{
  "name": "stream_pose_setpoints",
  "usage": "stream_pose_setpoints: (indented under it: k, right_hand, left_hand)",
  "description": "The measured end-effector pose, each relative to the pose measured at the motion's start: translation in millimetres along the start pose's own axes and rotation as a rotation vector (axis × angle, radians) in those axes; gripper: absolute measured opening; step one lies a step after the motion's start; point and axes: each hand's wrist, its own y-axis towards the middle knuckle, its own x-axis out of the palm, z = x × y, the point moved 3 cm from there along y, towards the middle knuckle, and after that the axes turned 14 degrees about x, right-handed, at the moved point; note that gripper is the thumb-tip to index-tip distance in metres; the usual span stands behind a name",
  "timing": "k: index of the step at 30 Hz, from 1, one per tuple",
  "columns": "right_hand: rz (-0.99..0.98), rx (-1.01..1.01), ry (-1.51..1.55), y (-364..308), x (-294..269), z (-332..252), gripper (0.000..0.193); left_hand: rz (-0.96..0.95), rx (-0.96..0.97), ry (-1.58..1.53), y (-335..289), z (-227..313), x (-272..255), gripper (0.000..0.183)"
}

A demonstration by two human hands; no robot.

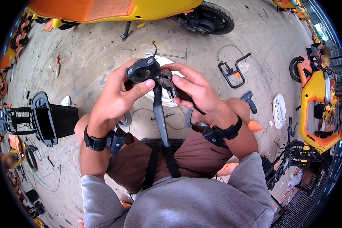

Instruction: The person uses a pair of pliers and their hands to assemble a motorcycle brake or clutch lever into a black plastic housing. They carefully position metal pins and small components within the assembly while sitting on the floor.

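Observation:
Before me, a black brake lever [159, 114] hangs from its clamp bracket [143, 69], with the long grey-black blade pointing down toward my lap. My left hand [119, 93] is closed around the bracket, thumb across its lower edge. Closed on a dark, flat part [166, 81] right beside the bracket, my right hand [197, 89] pinches it between thumb and fingers. A thin black piece [192, 102] runs down from under the right palm. The two parts touch or nearly touch; which is hidden by the fingers. A thin bent rod [154, 48] sticks up behind the bracket.
A white rounded panel [165, 99] lies on the floor beneath my hands. Farther off stands a yellow-orange scooter [148, 9]. Right are a black tube frame [228, 78], a cordless drill [249, 102] and a white oval part [279, 112]; left, a black bin [60, 119].

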Motion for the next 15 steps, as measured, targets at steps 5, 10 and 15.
stream_pose_setpoints:
  k: [5,10,15]
  right_hand:
    - [-0.004,0.016,0.049,2.8,2.0,5.3,0.033]
    - [-0.01,0.012,0.055,5.7,2.4,8.4,0.031]
    - [0.005,-0.107,-0.033,-3.4,7.3,-2.1,0.04]
  left_hand:
    - [-0.048,-0.037,0.104,0.7,6.6,2.1,0.037]
    - [0.026,0.032,0.113,-0.5,2.1,4.7,0.033]
    - [0.062,0.04,-0.02,-1.9,3.3,4.6,0.031]
